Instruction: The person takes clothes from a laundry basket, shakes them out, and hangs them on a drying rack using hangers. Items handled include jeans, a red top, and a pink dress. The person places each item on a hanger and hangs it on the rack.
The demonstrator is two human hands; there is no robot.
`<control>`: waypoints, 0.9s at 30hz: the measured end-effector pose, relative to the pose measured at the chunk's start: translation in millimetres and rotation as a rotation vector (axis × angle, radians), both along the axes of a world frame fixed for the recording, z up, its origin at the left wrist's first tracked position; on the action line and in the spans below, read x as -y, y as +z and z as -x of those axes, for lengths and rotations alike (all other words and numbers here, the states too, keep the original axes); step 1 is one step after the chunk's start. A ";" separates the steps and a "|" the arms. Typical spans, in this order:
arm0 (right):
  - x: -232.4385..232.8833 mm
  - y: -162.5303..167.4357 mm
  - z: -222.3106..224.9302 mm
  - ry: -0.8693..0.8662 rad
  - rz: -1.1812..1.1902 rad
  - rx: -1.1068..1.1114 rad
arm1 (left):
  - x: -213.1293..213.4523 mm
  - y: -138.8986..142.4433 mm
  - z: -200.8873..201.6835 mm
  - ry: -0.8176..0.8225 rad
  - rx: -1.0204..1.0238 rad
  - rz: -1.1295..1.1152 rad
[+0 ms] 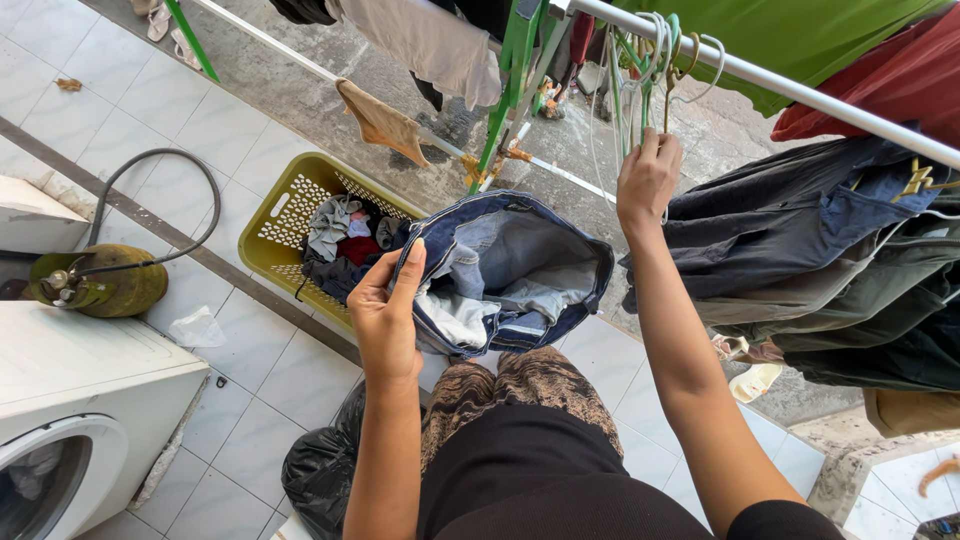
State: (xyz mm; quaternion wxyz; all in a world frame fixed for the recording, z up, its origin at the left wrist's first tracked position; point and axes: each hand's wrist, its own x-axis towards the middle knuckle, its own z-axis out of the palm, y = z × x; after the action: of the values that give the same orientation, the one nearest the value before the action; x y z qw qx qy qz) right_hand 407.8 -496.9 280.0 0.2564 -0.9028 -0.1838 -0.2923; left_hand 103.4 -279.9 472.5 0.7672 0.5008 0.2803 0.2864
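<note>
Jeans [510,270] in left hand [385,315]

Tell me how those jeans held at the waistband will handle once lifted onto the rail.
The jeans probably go floppy: the waistband sags open from the left hand. They look fairly heavy for their size, being thick denim. The right hand is up at the hangers, so one hand bears them.

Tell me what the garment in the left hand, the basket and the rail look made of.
Jeans in the left hand: blue denim, paler inside, stitched waistband. Laundry basket: yellow-green moulded plastic, perforated walls. Rail: probably painted metal, smooth pale tube. The right hand reaches for hangers, seemingly coated wire.
</note>
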 end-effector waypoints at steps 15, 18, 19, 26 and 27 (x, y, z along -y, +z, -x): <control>45.0 81.5 46.0 0.181 -0.140 -0.149 | -5.3 -4.9 -21.1 -0.068 0.012 0.030; 55.5 88.6 48.8 0.214 -0.133 -0.174 | -6.3 -7.0 -23.9 -0.078 0.011 0.031; 56.7 90.1 46.9 0.222 -0.102 -0.159 | -6.0 -7.3 -25.2 -0.080 0.014 0.031; 52.6 87.7 21.6 0.214 -0.047 -0.204 | -2.0 -4.3 -27.2 -0.092 0.020 0.081; 53.0 85.6 20.4 0.212 -0.059 -0.204 | -2.4 -4.2 -26.4 -0.091 0.026 0.071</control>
State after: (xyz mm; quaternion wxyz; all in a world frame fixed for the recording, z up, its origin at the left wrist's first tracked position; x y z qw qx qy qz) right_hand 387.4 -549.9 365.6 0.3297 -0.8954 -0.2425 -0.1754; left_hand 129.9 -277.5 468.2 0.8003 0.4816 0.2574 0.2475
